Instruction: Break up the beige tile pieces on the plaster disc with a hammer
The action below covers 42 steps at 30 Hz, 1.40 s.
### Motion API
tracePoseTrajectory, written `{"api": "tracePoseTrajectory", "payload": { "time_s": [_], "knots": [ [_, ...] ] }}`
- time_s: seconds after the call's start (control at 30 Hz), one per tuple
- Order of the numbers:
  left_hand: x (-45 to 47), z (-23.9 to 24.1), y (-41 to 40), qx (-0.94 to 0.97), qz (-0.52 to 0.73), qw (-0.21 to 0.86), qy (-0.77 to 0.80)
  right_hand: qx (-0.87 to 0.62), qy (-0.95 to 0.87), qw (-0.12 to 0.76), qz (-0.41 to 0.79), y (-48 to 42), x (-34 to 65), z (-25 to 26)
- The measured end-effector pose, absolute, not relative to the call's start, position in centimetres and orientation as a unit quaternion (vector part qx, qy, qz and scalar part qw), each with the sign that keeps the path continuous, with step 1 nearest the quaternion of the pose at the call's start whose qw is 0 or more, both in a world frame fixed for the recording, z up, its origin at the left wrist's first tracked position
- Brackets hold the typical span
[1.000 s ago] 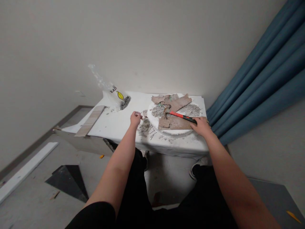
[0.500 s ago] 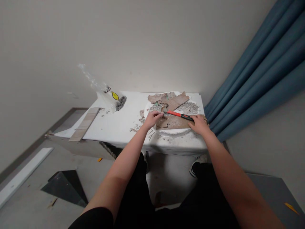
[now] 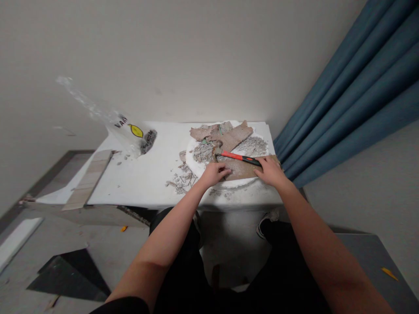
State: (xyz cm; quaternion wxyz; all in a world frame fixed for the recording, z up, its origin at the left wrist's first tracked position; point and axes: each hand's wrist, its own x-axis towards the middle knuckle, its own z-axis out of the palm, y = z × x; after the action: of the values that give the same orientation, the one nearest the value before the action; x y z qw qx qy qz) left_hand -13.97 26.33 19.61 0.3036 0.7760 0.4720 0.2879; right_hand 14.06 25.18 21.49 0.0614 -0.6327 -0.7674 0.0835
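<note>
The left hand [image 3: 214,173] lay curled over the near edge of a brown tile shard [image 3: 240,168], pinning it (no full grip visible). The right hand [image 3: 270,170] closed around the hammer [image 3: 237,157] handle's end, just beyond. Farther off, rubble [image 3: 253,146] covered the table [image 3: 147,174]. A blow could catch the left fingers, which sat close to the hammer head.

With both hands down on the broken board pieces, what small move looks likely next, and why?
Probably the right hand lifts the red-and-black-handled hammer, whose handle end it rests on. The left hand presses on the brown broken board piece on the round white slab, as if to steady it. Grey rubble lies around the hammer head, which suggests striking.
</note>
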Motion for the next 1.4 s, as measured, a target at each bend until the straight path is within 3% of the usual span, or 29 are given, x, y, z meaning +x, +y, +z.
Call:
{"api": "tracePoseTrajectory", "payload": {
  "time_s": [0.6,1.07,1.27,1.4],
  "knots": [
    [-14.1,19.1,25.9,0.764,0.303,0.314,0.476,-0.625,-0.774,0.057,0.082,25.0,14.2,21.5],
    [-13.9,17.4,25.1,0.748,0.351,0.299,0.478,-0.604,-0.796,0.024,-0.023,26.3,12.6,22.1],
    [-13.6,16.9,25.0,0.745,0.373,0.294,0.468,-0.638,-0.769,0.037,0.010,24.4,11.4,24.4],
    [-13.4,17.1,25.0,0.757,0.384,0.270,0.454,-0.705,-0.698,0.100,0.072,21.6,13.0,25.7]
  ]
}}
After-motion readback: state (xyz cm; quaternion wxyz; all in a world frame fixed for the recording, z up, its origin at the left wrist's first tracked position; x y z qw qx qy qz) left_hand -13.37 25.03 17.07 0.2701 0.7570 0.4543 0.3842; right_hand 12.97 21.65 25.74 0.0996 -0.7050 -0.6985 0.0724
